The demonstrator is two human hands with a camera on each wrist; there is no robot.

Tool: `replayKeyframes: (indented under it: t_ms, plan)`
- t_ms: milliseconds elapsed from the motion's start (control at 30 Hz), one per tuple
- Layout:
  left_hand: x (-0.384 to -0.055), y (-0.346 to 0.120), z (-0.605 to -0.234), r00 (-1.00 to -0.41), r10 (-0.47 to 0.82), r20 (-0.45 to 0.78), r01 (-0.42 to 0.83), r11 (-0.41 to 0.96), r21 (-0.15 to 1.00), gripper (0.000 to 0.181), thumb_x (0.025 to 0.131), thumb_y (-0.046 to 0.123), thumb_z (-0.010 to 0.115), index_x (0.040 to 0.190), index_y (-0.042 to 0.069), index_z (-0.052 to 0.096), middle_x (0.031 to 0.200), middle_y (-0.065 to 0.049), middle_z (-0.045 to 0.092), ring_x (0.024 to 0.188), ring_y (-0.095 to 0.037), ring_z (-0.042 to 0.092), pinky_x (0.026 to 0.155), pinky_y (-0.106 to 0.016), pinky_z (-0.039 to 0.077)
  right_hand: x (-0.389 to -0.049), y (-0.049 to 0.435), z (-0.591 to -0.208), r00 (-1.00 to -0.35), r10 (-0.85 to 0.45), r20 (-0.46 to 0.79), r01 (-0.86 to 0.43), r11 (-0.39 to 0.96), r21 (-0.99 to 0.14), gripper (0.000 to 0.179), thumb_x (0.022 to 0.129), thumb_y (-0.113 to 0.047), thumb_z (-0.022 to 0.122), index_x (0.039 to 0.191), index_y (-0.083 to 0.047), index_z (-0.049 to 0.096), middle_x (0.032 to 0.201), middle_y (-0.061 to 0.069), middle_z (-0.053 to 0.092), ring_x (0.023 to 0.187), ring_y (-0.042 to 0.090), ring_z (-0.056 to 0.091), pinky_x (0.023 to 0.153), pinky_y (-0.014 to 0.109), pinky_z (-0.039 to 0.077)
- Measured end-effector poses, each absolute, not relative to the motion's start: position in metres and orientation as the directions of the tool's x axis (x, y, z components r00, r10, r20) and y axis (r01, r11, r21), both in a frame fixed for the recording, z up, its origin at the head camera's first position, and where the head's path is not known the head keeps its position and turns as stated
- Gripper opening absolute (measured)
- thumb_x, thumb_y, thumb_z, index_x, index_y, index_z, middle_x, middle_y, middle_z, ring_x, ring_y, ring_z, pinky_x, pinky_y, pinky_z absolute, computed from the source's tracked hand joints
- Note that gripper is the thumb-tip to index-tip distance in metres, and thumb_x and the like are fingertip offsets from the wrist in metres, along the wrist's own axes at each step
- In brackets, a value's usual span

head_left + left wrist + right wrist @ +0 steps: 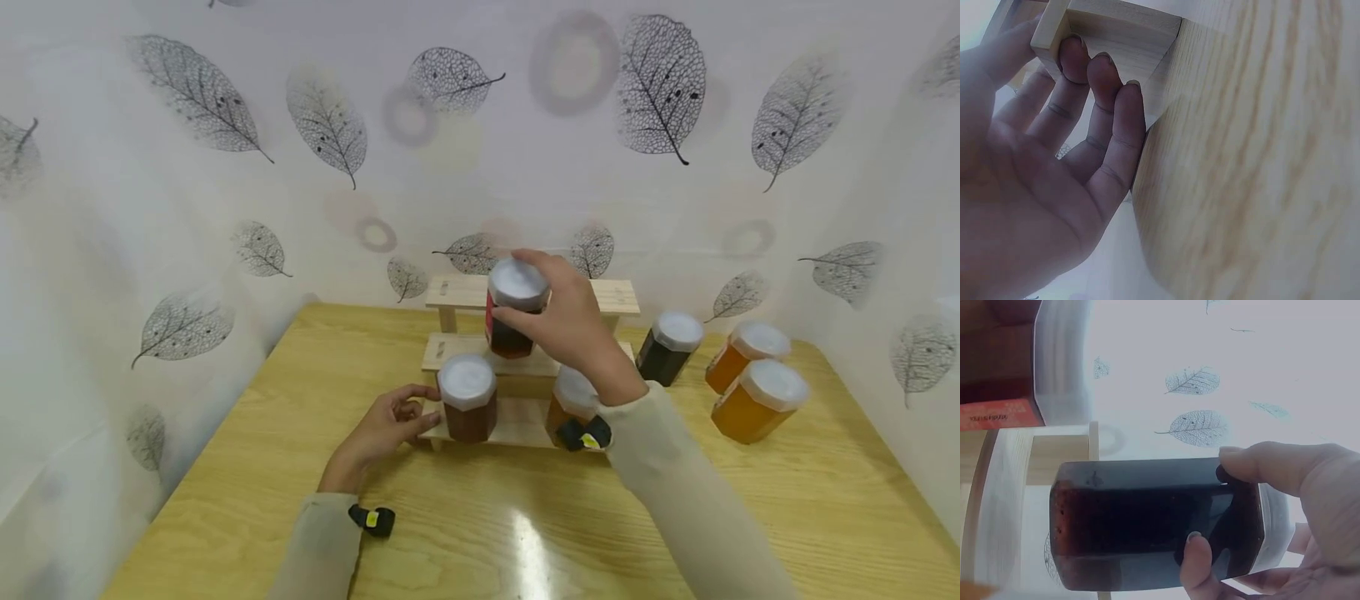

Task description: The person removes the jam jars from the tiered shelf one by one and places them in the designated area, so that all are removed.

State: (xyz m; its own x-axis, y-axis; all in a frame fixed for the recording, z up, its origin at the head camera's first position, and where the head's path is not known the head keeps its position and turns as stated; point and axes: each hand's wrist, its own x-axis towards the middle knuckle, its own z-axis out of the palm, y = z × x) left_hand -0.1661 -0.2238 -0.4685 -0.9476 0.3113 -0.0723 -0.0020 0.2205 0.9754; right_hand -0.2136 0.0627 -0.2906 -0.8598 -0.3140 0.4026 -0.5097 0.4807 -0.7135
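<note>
My right hand (566,321) grips a dark jar (512,329) with a white lid near its top, over the middle step of a stepped wooden rack (450,351). In the right wrist view, thumb and fingers clasp the lid end of this dark, faceted jar (1147,525). With my left hand (386,429) I hold the left end of the rack's lowest step; the left wrist view has the fingers curled at the board's end (1122,28). On that step stand a brown jar (468,400), close by my left fingertips, and an amber jar (572,398), partly hidden by my right wrist.
Right of the rack, a dark jar (670,347) and two orange jars (757,404) stand on the wooden table (285,400). The rack's top step (615,297) is at the back. A leaf-patterned cloth (480,167) hangs behind and along the sides.
</note>
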Motion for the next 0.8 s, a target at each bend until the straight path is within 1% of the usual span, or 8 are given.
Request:
replayKeyframes:
  t_ms: [167, 400, 500, 667, 800]
  plan:
    - [-0.165, -0.225, -0.468, -0.949, 0.308, -0.072, 0.0, 0.227, 0.974, 0.038, 0.1, 0.015, 0.072, 0.134, 0.001, 0.06, 0.08, -0.008, 0.061, 0.076, -0.02, 0.062, 0.072, -0.038, 0.06, -0.21, 0.076, -0.293, -0.881, -0.291, 0.373, -0.472, 0.515, -0.715, 0.071, 0.088, -0.019, 0.085, 0.15, -0.006, 0.051, 0.149, 0.017, 0.051, 0.13, 0.036, 0.053, 0.099, 0.052, 0.05]
    - [-0.163, -0.224, -0.468, -0.949, 0.305, -0.074, -0.006, 0.218, 0.976, 0.038, 0.1, 0.015, 0.072, 0.133, 0.001, 0.06, 0.079, -0.007, 0.06, 0.075, -0.017, 0.06, 0.07, -0.036, 0.059, -0.209, 0.1, -0.3, -0.895, -0.244, 0.372, -0.444, 0.542, -0.713, 0.071, 0.089, -0.021, 0.085, 0.15, -0.007, 0.052, 0.152, 0.015, 0.05, 0.136, 0.036, 0.049, 0.104, 0.055, 0.047]
    - [-0.161, -0.224, -0.469, -0.949, 0.307, -0.076, -0.005, 0.228, 0.974, 0.038, 0.1, 0.014, 0.072, 0.133, 0.0, 0.06, 0.08, -0.007, 0.062, 0.076, -0.018, 0.061, 0.071, -0.036, 0.059, -0.207, 0.112, -0.305, -0.903, -0.216, 0.372, -0.428, 0.545, -0.721, 0.071, 0.089, -0.02, 0.085, 0.15, -0.008, 0.052, 0.152, 0.017, 0.049, 0.133, 0.038, 0.051, 0.101, 0.057, 0.047]
    - [-0.159, -0.225, -0.469, -0.947, 0.314, -0.074, 0.003, 0.237, 0.972, 0.037, 0.1, 0.014, 0.071, 0.133, 0.0, 0.059, 0.08, -0.009, 0.062, 0.078, -0.023, 0.064, 0.072, -0.038, 0.06, -0.206, 0.13, -0.309, -0.903, -0.178, 0.391, -0.42, 0.552, -0.72, 0.069, 0.089, -0.02, 0.085, 0.149, -0.009, 0.054, 0.147, 0.02, 0.053, 0.123, 0.039, 0.056, 0.095, 0.059, 0.049]
    - [-0.162, -0.224, -0.468, -0.945, 0.32, -0.065, 0.012, 0.234, 0.972, 0.037, 0.101, 0.016, 0.07, 0.134, 0.002, 0.06, 0.081, -0.008, 0.062, 0.079, -0.023, 0.064, 0.073, -0.039, 0.059, -0.204, 0.143, -0.307, -0.903, -0.146, 0.404, -0.409, 0.578, -0.706, 0.068, 0.089, -0.019, 0.085, 0.149, -0.007, 0.054, 0.148, 0.022, 0.052, 0.124, 0.042, 0.054, 0.096, 0.062, 0.048]
